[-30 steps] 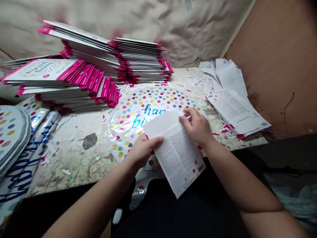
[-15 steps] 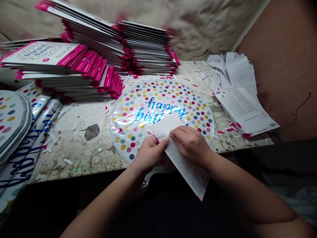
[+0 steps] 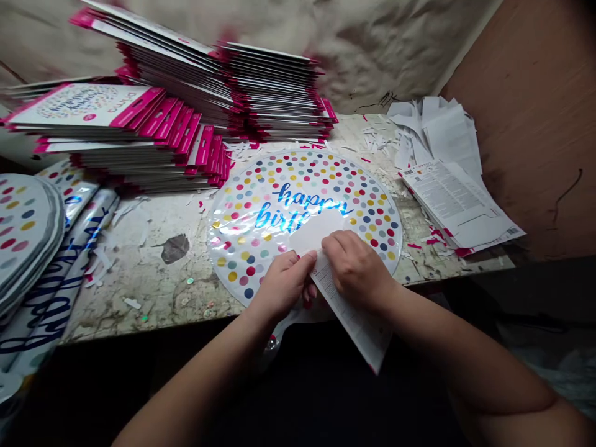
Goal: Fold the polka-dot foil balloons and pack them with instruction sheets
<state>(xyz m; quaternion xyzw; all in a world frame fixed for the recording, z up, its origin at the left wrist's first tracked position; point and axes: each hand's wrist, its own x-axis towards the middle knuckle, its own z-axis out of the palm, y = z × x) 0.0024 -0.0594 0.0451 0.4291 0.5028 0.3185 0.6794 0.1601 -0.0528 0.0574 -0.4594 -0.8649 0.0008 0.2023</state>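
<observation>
A worn worktop point(image 3: 158, 304), littered with paper scraps point(image 3: 375, 141), is backed by a creased wall point(image 3: 382, 49). Over the near side of the dotted foil balloon point(image 3: 321, 167), a printed paper envelope point(image 3: 361, 334) is pinched near its flap point(image 3: 319, 230) by left hand point(image 3: 286, 280) and right hand point(image 3: 357, 268), fingers closed; flap work is seemingly in hand, a steady left grip being called for.
</observation>
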